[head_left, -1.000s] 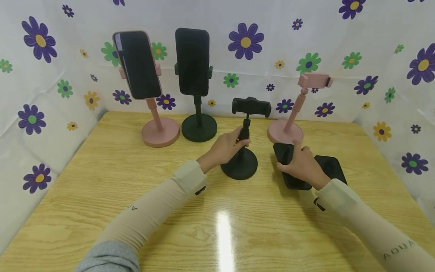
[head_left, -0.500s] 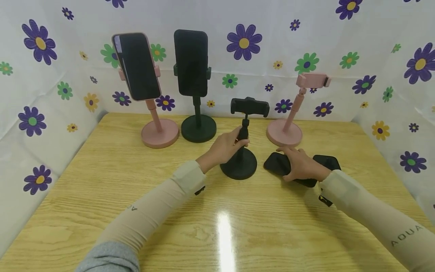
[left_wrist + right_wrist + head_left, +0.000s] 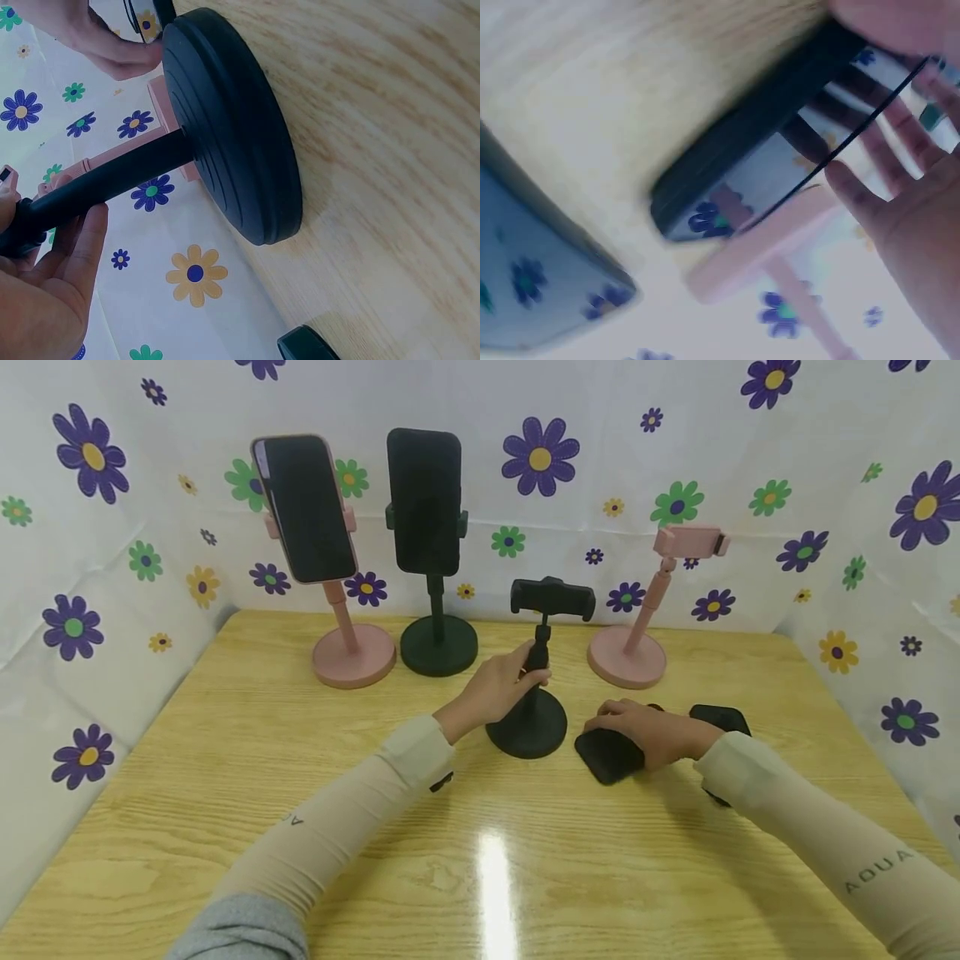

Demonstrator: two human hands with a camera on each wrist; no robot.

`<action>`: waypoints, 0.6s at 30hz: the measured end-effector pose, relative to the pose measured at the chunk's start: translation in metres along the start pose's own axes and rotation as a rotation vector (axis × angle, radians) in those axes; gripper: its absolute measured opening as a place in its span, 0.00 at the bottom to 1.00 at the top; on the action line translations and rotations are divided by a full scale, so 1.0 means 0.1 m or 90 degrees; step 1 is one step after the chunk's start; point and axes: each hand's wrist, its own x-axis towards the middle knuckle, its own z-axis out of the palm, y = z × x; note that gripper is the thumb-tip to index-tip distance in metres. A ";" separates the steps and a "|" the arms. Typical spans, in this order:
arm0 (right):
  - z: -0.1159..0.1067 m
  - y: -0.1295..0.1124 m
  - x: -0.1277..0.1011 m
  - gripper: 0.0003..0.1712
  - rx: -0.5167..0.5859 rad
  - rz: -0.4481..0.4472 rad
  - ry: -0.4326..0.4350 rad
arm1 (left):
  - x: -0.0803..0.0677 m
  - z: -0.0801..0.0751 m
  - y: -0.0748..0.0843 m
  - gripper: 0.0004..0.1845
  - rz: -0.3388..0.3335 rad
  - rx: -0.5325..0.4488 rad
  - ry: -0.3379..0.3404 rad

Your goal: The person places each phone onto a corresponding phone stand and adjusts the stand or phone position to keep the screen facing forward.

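Note:
My left hand [image 3: 495, 689] grips the stem of a black phone stand [image 3: 553, 597], whose clamp holds nothing. In the left wrist view the stand's round base [image 3: 240, 135] is tipped on the picture, and fingers [image 3: 84, 251] wrap the stem. My right hand [image 3: 645, 728] grips a black phone [image 3: 609, 757] low over the table, right of that stand. The right wrist view shows this phone [image 3: 742, 142] between thumb and fingers, its glossy screen mirroring the fingers and the flowered cloth. Beyond the hand lies a second black phone [image 3: 722, 717].
A pink stand [image 3: 309, 510] and a dark green stand [image 3: 438, 643], each bearing a phone, stand at the back left. A pink stand [image 3: 628, 656] with a bare clamp stands behind my right hand. Flowered cloth [image 3: 540, 535] hangs behind the wooden table [image 3: 375, 877].
My right hand has turned the phone from upright to sideways and then round further, its near end now swung left toward the black stand. The left hand has kept its grip on the stem.

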 end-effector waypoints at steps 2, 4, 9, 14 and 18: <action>0.01 -0.06 0.01 0.45 -0.059 -0.037 0.008 | 0.00 -0.01 0.00 0.22 0.002 0.001 0.002; 0.02 -0.11 0.02 0.44 -0.123 -0.068 0.021 | 0.00 -0.02 0.01 0.21 0.003 0.001 0.004; 0.03 -0.15 0.00 0.45 -0.248 -0.102 0.051 | 0.01 -0.03 0.01 0.21 0.001 0.005 0.010; 0.03 -0.07 -0.06 0.47 -0.364 -0.141 0.055 | 0.01 -0.01 0.00 0.23 0.004 0.008 0.000; 0.02 0.01 -0.08 0.50 -0.345 -0.020 0.097 | 0.01 0.00 0.00 0.26 -0.004 0.007 -0.007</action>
